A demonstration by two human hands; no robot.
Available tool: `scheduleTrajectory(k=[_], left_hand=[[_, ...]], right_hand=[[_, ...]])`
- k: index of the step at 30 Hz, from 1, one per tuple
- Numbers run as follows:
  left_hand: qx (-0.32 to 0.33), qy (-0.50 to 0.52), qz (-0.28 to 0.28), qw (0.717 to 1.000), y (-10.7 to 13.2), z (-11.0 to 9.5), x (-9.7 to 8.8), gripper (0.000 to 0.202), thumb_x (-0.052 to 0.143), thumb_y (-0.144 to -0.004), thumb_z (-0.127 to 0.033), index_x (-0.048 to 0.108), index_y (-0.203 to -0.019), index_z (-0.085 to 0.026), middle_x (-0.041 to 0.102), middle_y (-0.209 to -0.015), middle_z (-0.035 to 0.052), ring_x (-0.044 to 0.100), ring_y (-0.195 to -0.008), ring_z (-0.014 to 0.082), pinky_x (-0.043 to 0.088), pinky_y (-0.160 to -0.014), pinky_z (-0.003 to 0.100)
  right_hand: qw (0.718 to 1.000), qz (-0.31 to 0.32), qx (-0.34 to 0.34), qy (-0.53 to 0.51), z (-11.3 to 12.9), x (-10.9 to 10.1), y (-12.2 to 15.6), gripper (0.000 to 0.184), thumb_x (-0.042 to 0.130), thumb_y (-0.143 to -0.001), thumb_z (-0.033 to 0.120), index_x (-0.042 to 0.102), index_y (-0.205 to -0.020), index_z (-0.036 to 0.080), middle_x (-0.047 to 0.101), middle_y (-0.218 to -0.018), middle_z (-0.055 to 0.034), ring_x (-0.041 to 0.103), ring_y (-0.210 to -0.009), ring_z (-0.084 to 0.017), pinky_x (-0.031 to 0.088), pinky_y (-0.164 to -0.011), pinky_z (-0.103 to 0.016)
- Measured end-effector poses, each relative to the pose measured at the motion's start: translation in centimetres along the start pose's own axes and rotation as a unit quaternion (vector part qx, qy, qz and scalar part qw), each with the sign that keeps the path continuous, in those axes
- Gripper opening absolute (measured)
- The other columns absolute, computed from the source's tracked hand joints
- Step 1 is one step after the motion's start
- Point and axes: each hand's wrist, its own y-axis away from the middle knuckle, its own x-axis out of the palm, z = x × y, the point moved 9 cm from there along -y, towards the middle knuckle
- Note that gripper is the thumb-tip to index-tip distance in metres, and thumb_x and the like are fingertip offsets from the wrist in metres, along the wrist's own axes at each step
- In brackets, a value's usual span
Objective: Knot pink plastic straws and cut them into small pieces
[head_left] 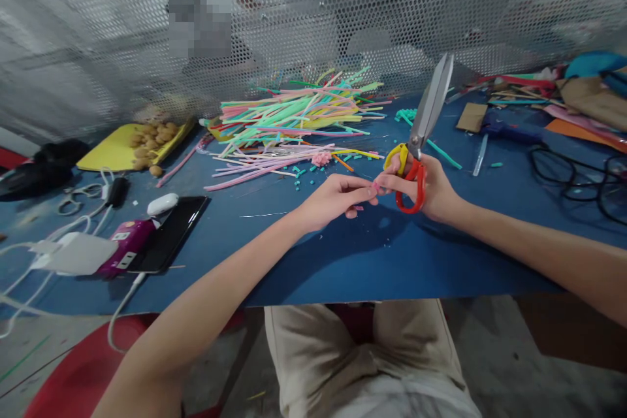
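Observation:
My left hand (337,199) is closed in a pinch at the middle of the table, on a small pink piece (375,185) mostly covered by the fingers. My right hand (435,189) has its fingers through the scissors (416,144), which have one yellow and one red handle. Their blades point up and away from me and look closed. The right fingertips meet the left ones at the pink piece. Just beyond the hands lie a pink fuzzy cluster (321,158), pastel pipe cleaners (274,160) and several short teal snippets (306,173).
A large pile of pipe cleaners (304,108) lies by the perforated metal screen (294,6). To the left are a phone (171,235), a white charger (81,253) with cables and a yellow tray (110,147). A glue gun (509,130) and black cable (563,173) lie right.

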Motion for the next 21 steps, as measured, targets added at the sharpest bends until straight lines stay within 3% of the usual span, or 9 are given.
scheduleTrajectory(k=[10, 16, 21], left_hand=[[0.029, -0.025, 0.028, 0.999, 0.0, 0.0, 0.4, 0.045, 0.072, -0.085, -0.051, 0.076, -0.109, -0.012, 0.072, -0.092, 0.0094, 0.049, -0.061, 0.0061, 0.041, -0.054, 0.020], [0.010, 0.034, 0.041, 0.999, 0.1, 0.1, 0.9, 0.043, 0.072, -0.086, -0.048, 0.076, -0.106, -0.011, 0.074, -0.107, 0.0162, 0.045, -0.063, 0.0065, 0.044, -0.055, 0.020], [-0.015, 0.076, 0.042, 0.996, 0.2, 0.1, 0.9, 0.041, 0.074, -0.084, -0.046, 0.077, -0.103, -0.010, 0.075, -0.104, 0.0179, 0.045, -0.063, 0.0074, 0.045, -0.053, 0.020]], right_hand=[[1.000, 0.004, -0.005, 0.007, 0.0, 0.3, 0.1, 0.047, 0.090, -0.066, 0.042, 0.050, -0.079, 0.022, 0.068, -0.075, 0.0014, 0.065, -0.063, -0.015, 0.055, -0.065, -0.033], [1.000, 0.010, 0.019, 0.001, -0.6, 0.3, 0.1, 0.049, 0.090, -0.066, 0.045, 0.048, -0.080, 0.022, 0.066, -0.076, 0.0021, 0.063, -0.064, -0.014, 0.053, -0.064, -0.032], [1.000, 0.027, 0.010, -0.006, -1.0, 0.3, 0.1, 0.047, 0.089, -0.068, 0.042, 0.048, -0.082, 0.023, 0.063, -0.081, 0.0023, 0.062, -0.069, -0.014, 0.052, -0.069, -0.033]])
